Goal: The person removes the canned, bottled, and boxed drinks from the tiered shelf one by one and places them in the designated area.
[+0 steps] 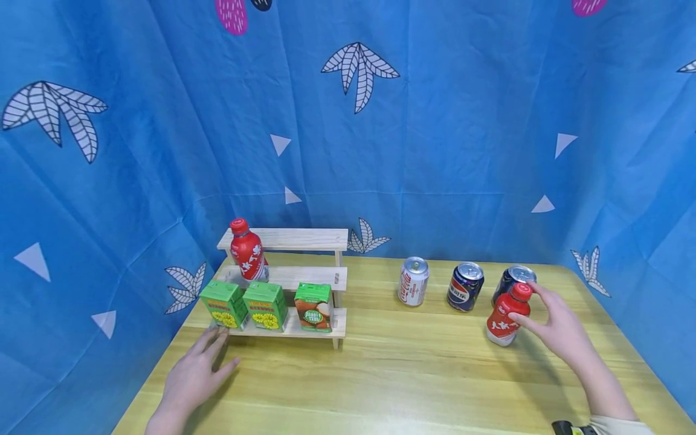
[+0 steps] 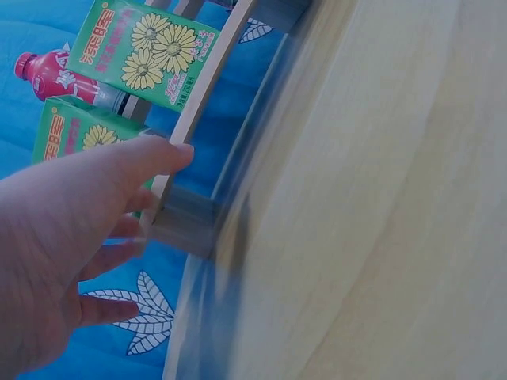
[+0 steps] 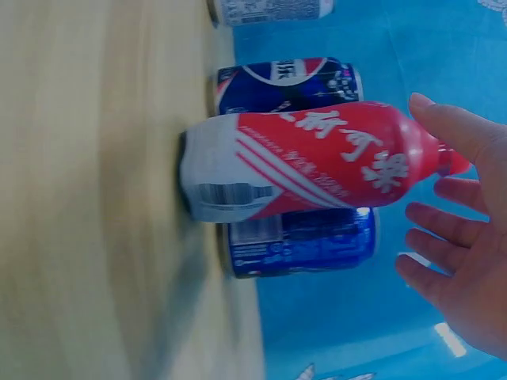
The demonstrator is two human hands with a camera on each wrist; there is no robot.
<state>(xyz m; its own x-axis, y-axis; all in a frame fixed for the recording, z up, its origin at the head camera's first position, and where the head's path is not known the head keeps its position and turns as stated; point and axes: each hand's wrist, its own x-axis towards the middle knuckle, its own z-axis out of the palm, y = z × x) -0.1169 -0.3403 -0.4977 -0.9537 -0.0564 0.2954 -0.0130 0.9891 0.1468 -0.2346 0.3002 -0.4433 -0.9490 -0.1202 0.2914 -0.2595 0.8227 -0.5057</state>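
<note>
1. Red bottle [image 1: 501, 326] stands upright on the table [image 1: 380, 374], on the right, before a dark blue can [image 1: 502, 284]. I'd judge its base bears the weight, so the hand needn't.
2. Right hand [image 1: 557, 323]: thumb and fingers apart around the bottle's upper end, clamped on nothing that I can see — contact I can't tell. Narrow neck probably leaves room for them.
3. Right forearm [image 1: 605, 383] reaches in from lower right on my feed.
4. Left hand [image 1: 190, 377]: fingers forward, thumb apart, at the rack [image 1: 339, 323]'s front left corner, under the left green box [image 1: 225, 305]. No grip seen; touch unclear.
5. Second bottle [image 1: 249, 257] occupies the middle tier — the raised step, I judge, keeps it visible behind the boxes.
</note>
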